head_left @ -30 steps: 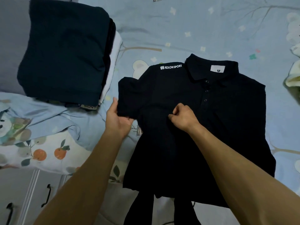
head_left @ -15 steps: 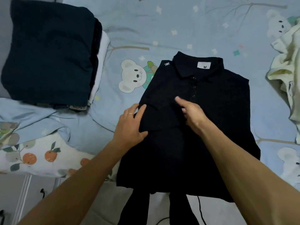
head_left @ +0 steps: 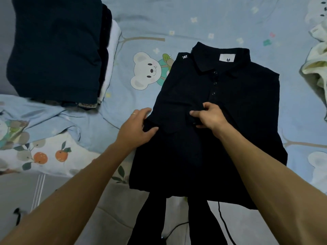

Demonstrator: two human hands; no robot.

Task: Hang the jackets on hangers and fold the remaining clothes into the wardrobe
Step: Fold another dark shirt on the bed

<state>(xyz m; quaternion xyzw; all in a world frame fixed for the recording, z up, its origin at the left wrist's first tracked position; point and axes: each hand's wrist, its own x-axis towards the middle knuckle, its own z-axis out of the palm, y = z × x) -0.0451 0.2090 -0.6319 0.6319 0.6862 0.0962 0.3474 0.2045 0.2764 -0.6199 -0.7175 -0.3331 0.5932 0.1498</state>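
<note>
A black polo shirt [head_left: 247, 121] lies face up on the blue bed sheet [head_left: 159, 18], collar away from me. Its left sleeve is folded in over the chest. My left hand [head_left: 136, 128] holds the folded left edge of the shirt, thumb on top of the fabric. My right hand [head_left: 208, 117] pinches the folded sleeve fabric near the shirt's middle, just below the button placket. The shirt's hem hangs over the near edge of the bed.
A stack of folded dark clothes [head_left: 56, 50] sits at the back left on the bed. A pale cream garment [head_left: 316, 68] lies bunched at the right edge. A fruit-print quilt [head_left: 44, 152] covers the bed's near-left corner. My dark trouser legs [head_left: 150, 221] show below.
The left sleeve, spread out a second ago, now lies folded across the chest. My right hand went from flat fingers to pinching the fabric; my left hand shifted onto the folded edge.
</note>
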